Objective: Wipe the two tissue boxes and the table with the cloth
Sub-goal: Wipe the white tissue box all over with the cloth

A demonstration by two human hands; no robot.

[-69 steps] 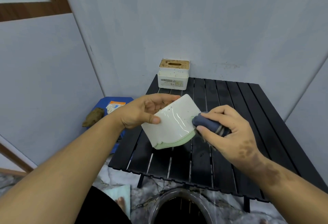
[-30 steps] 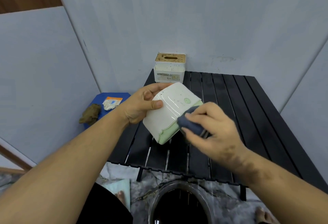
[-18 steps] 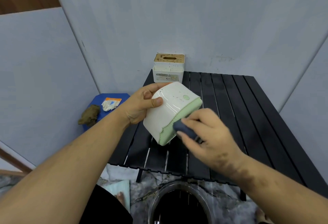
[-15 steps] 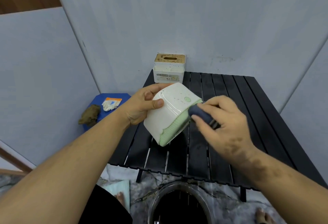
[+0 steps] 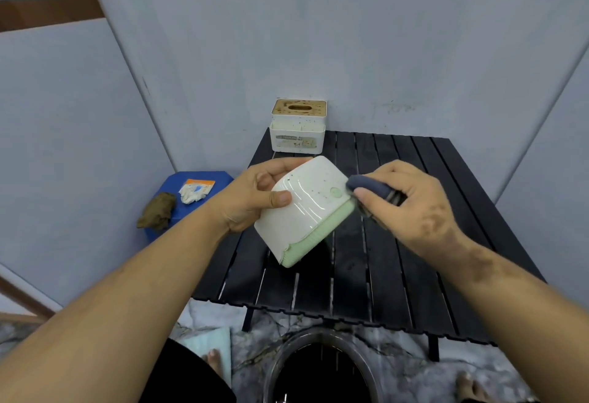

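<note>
Gripping tilted tissue box (image 5: 302,208) left hand (image 5: 255,198) | right hand (image 5: 411,205) presses cloth (image 5: 369,187)

There was a single view, taken from a wide-angle camera worn on the person's head. It looked forward and steeply down, past both forearms, onto the black slatted bench (image 5: 382,259), which filled the middle and right of the frame. The left hand (image 5: 251,198) and right hand (image 5: 411,208) sat close to the lens, near the centre. The lens bent the grey walls inward at the edges. At the bottom, the floor and the person's feet showed almost directly beneath the camera.
</note>
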